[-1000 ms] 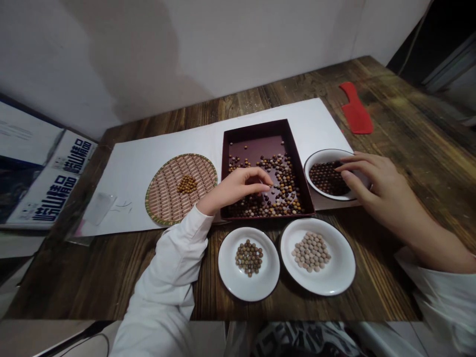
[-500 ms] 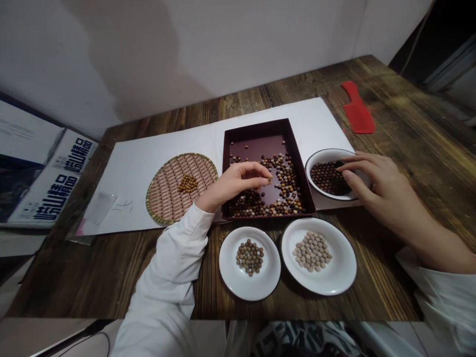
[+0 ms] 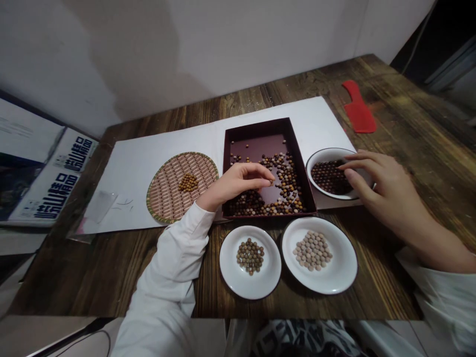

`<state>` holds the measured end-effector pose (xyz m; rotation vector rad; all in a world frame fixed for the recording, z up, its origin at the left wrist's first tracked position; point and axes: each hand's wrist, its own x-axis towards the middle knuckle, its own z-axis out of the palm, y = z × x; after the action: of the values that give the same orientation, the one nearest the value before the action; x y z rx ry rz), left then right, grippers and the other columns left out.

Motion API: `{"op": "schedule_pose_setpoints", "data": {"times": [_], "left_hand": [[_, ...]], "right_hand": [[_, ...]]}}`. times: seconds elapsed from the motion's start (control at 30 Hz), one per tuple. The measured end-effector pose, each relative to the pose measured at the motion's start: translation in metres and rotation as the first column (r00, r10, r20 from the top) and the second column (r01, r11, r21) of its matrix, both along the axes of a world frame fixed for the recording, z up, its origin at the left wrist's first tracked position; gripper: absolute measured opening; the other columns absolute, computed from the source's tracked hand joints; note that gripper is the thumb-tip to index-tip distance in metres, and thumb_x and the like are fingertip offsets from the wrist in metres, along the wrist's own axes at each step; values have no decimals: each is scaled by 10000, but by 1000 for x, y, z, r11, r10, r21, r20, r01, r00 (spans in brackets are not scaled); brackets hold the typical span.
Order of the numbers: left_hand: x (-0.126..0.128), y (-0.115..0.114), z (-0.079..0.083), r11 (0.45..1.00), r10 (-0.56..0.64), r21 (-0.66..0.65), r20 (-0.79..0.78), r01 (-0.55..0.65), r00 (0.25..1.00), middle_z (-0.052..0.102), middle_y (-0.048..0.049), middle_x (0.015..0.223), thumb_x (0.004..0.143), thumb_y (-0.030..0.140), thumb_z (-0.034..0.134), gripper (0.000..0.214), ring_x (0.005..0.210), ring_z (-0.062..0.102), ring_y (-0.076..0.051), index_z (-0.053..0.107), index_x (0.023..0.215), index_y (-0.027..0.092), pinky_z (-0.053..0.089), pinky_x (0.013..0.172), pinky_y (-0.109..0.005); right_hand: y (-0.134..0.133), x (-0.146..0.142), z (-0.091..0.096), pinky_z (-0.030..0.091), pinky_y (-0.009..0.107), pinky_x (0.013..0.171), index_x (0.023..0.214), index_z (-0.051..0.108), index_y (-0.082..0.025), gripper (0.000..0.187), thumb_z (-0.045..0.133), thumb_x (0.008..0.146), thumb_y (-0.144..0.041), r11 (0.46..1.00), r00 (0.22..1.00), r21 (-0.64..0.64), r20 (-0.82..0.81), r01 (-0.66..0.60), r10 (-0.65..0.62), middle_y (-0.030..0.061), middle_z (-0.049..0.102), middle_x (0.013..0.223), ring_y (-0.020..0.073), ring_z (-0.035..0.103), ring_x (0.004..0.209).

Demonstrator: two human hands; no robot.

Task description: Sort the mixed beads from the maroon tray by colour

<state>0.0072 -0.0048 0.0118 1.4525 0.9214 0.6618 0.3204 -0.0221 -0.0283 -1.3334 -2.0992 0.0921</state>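
Observation:
A dark maroon tray [image 3: 260,128] holds many mixed brown, tan and dark beads [image 3: 283,174]. My left hand [image 3: 238,182] hovers over the tray's middle, thumb and fingers pinched on a small bead. My right hand [image 3: 379,184] rests on the rim of a white bowl [image 3: 319,158] of dark brown beads, fingers curved over it and slightly apart. A woven round tray [image 3: 167,191] to the left carries a small heap of tan beads [image 3: 188,182].
Two white plates sit in front: one [image 3: 250,282] with olive-brown beads, one [image 3: 330,275] with pale beads. White paper [image 3: 141,158] covers the wooden table [image 3: 74,267]. A red scraper [image 3: 357,111] lies far right. Printed boxes [image 3: 55,183] stand at left.
My left hand's pinched fingertips have lifted slightly and shifted a little right over the tray. My right hand stays on the bowl.

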Motion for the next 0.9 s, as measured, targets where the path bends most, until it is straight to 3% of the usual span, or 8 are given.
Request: {"op": "schedule_pose_setpoints", "data": {"times": [0.17,0.37,0.5,0.63,0.9], "left_hand": [[-1,1,0,999,-39,12,-39,40,998,716,-40,950,778,259,729,174,763,609,-95,720,892,128,472,688,-215],[-1,1,2,988,-130,67,-93,136,987,736,-49,1002,808,259,718,154,910,654,-137,738,901,139,489,821,-243],[-2,1,3,972,-208,79,-132,220,969,750,-41,962,816,245,708,130,925,668,-149,748,896,150,482,885,-265],[-3,3,1,961,-260,61,-148,271,954,748,-35,921,809,247,704,132,895,669,-154,745,888,149,489,877,-276],[-3,3,1,944,-311,70,-146,323,939,728,-25,851,793,186,691,69,827,644,-134,726,821,135,479,846,-253]], "right_hand": [[-9,-12,7,386,562,1063,1005,650,-174,216,509,937,-323,994,998,110,-64,13,-6,165,672,1167,323,528,1273],[-27,-55,25,440,519,1031,1046,617,-271,149,602,899,-259,961,968,154,-63,-230,242,73,656,1219,278,552,1247],[-31,-81,27,503,439,896,1079,603,-251,193,626,891,-214,907,935,229,46,-353,353,100,654,1200,257,610,1116],[-29,-96,26,492,368,786,1039,634,-219,134,600,909,-219,887,928,274,90,-372,361,96,678,1066,212,616,930],[-27,-102,30,414,332,692,909,650,-204,52,605,911,-230,867,927,339,212,-367,309,70,687,935,193,559,842]]}}
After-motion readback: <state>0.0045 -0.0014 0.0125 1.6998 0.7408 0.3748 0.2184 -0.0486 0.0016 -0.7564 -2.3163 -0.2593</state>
